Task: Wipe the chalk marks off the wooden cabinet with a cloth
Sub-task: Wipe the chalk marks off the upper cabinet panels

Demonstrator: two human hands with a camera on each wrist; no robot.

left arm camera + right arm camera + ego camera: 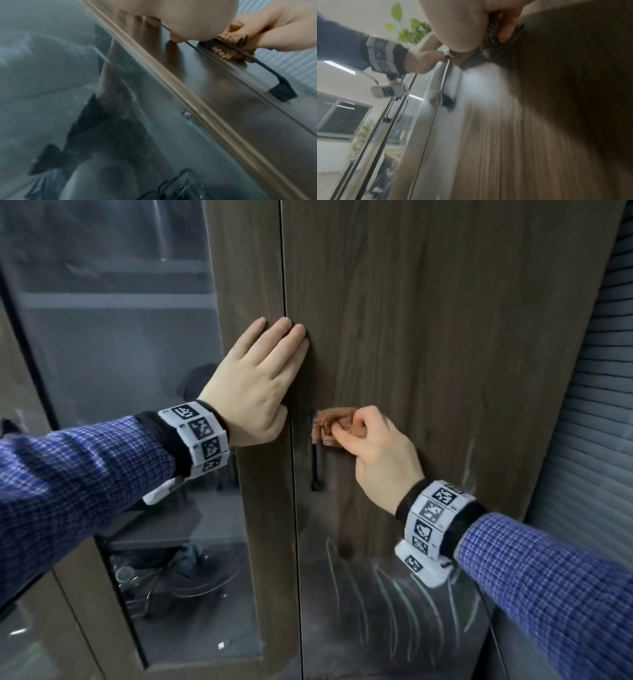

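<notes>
The cloth (329, 429), a small brownish wad, sits pressed against the wooden cabinet (428, 320) door right at the top of the dark handle (317, 470). The right hand (380, 453) bunches it, fingers (346, 436) curled round the wad. Around it the wood looks fairly clear, so the upper panel seems done or never marked. Not so lower down: pale chalk marks (383, 607) streak the bottom of the door in long slanted strokes, and another faint scribble (469, 460) runs just right of the wrist. By my read, most of the wiping is left. The left hand (257, 385) lies flat across the door seam, fingers straight and close together, bracing. Glass door (102, 337) to the left.
</notes>
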